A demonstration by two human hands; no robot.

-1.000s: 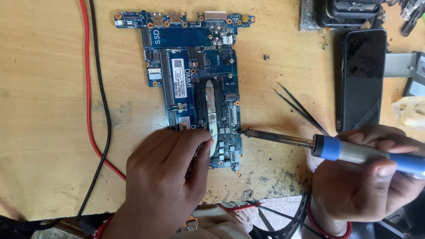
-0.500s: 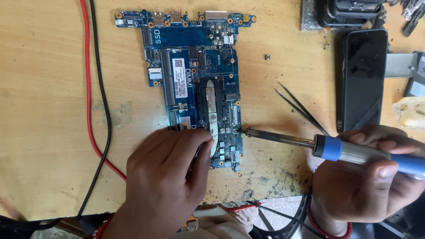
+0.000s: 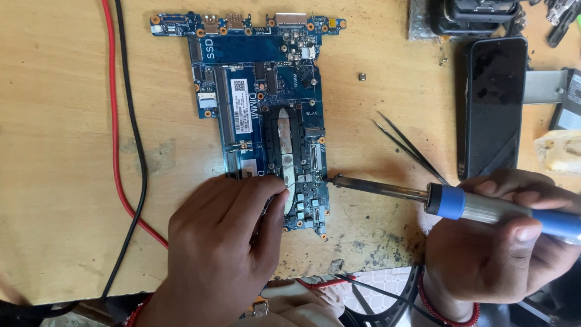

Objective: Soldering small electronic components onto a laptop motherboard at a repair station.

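Observation:
A blue laptop motherboard lies flat on the wooden bench. My left hand rests on its lower left part, and a thin solder wire pinched in the fingertips reaches toward the board's right edge. My right hand grips a soldering iron with a blue-and-clear handle. Its metal tip touches the board's right edge close to the wire's end.
Black tweezers lie right of the board, next to a dark phone. A red and a black cable run down the bench's left side. A small dark part sits loose. Clutter fills the top right corner.

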